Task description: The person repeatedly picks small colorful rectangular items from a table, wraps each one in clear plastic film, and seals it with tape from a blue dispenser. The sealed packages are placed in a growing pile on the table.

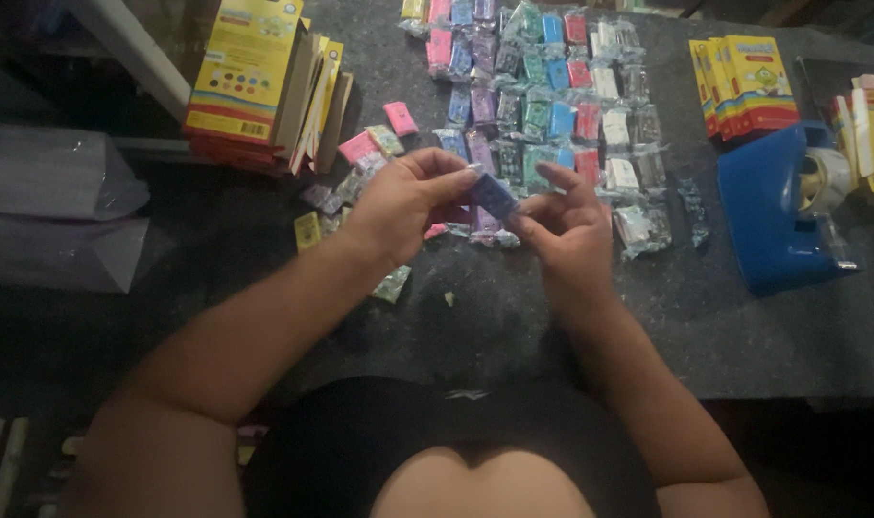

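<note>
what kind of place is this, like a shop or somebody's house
Probably a small packing bench: rows of small wrapped coloured blocks on a dark table, stacks of yellow boxes, and a blue tape dispenser.

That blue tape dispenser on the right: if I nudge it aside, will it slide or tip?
The blue tape dispenser looks broad-based and low, so it would probably slide, not tip. Its bulky body suggests some weight, so expect resistance. The tape roll sits seated in it, likely staying put.

Bare tabletop (475, 336) lies open below both hands. Ahead of the left hand (403, 201) and right hand (562, 235), rows of wrapped blocks (543, 105) bar passage; blue tape dispenser (778, 211) stands right, yellow boxes (255, 77) left.
</note>
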